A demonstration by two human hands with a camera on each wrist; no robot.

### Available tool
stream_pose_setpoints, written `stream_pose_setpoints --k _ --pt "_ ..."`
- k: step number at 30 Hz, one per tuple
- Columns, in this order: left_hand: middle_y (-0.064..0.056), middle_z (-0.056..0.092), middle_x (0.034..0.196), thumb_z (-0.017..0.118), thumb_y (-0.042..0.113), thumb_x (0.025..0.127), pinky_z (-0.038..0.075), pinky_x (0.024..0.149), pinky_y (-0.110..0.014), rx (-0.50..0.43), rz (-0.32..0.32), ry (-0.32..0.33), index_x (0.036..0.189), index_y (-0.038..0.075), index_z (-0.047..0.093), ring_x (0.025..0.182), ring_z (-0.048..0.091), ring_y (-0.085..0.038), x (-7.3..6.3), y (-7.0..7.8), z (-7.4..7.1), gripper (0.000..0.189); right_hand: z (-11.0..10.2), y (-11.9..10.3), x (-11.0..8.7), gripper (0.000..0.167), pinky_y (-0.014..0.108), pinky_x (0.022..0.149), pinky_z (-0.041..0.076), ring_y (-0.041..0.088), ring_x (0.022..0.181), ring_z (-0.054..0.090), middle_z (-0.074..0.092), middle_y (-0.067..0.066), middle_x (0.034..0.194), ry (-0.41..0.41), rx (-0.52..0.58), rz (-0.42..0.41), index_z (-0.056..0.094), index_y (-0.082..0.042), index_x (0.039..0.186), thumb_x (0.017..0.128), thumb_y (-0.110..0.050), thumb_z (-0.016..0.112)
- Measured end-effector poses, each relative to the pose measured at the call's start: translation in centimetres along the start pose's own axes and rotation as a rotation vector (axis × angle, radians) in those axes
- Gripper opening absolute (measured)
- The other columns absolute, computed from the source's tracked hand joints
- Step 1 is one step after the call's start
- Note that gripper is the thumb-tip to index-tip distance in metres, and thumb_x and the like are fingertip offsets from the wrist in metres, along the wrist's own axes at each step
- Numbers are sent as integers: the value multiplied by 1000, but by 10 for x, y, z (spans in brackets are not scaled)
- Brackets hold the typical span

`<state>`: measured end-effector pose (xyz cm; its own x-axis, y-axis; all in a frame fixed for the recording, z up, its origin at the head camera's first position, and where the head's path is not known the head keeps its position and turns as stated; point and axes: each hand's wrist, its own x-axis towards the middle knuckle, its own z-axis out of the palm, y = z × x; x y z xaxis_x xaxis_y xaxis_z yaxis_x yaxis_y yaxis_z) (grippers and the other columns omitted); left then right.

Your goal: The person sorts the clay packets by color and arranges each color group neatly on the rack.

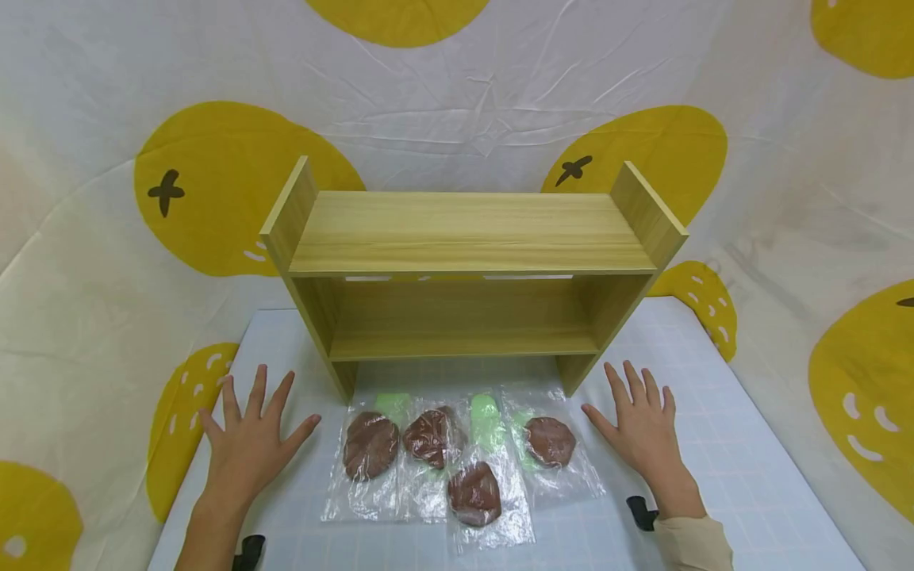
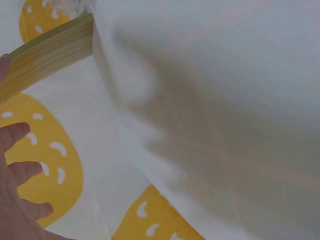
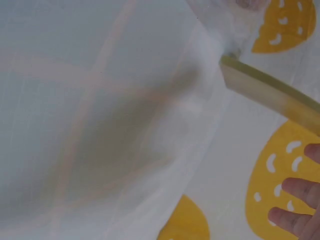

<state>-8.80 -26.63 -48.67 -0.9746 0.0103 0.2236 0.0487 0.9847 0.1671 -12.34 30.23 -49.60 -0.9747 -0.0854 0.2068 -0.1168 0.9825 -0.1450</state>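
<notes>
My left hand (image 1: 246,444) is spread palm down at the left of the table, its fingers straight and nothing in them. On the other side, my right hand (image 1: 645,424) lies the same way, also holding nothing. Between them are several clear plastic bags, partly overlapping. Each holds a brown, roundish flat lump, such as the leftmost one (image 1: 370,446), the front one (image 1: 474,493) and the right one (image 1: 550,442). Pale green pieces (image 1: 486,420) show behind or beside the lumps. What the lumps are made of, I cannot tell. Neither hand touches a bag.
Behind the bags stands a two-tier wooden shelf (image 1: 471,230) with slanted side panels. A pale checked cloth covers the table (image 1: 721,476). White fabric with yellow printed shapes hangs around the back and sides. A black wrist mount (image 1: 642,513) shows near each wrist.
</notes>
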Motion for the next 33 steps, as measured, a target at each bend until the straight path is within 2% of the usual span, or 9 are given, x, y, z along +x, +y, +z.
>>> stream_pose_setpoints --k 4,11,16,21,26,33 --pt "-25 13 162 57 67 89 -1 97 -86 2 -1 -3 157 17 32 142 -2 -59 -1 -1 0 88 -1 -1 -1 89 74 110 4 53 141 16 26 30 155 -2 3 0 28 -9 156 89 -53 67" --pt "-26 13 162 57 66 89 -4 98 -84 -18 -6 -11 158 18 29 144 -6 -55 0 0 -1 88 -5 -4 -2 88 74 109 6 53 140 17 27 31 154 -1 2 -1 31 -7 154 88 -51 69" --pt "-26 18 161 56 64 92 -3 101 -82 -70 16 33 159 19 26 146 -2 -52 1 3 -7 87 -9 -7 -4 88 74 109 7 53 140 17 28 31 153 -11 13 1 31 -7 154 88 -49 70" --pt "-26 23 159 58 58 93 1 106 -79 -163 29 95 158 16 29 145 8 -52 4 10 -18 83 -15 -10 -7 88 74 108 10 54 138 20 28 32 153 -7 26 -1 31 -5 154 89 -51 69" --pt "-29 28 156 63 50 94 8 111 -72 -273 38 157 155 8 33 142 17 -55 6 17 -33 80 -21 -13 -9 88 75 105 17 55 135 25 30 32 151 10 56 -11 33 -1 153 88 -48 71" --pt "-22 22 161 62 42 97 18 112 -68 -450 -5 148 159 10 24 144 20 -48 10 28 -55 80 -27 -16 -12 88 75 100 30 56 131 33 35 35 147 0 199 -25 31 3 153 90 -44 72"
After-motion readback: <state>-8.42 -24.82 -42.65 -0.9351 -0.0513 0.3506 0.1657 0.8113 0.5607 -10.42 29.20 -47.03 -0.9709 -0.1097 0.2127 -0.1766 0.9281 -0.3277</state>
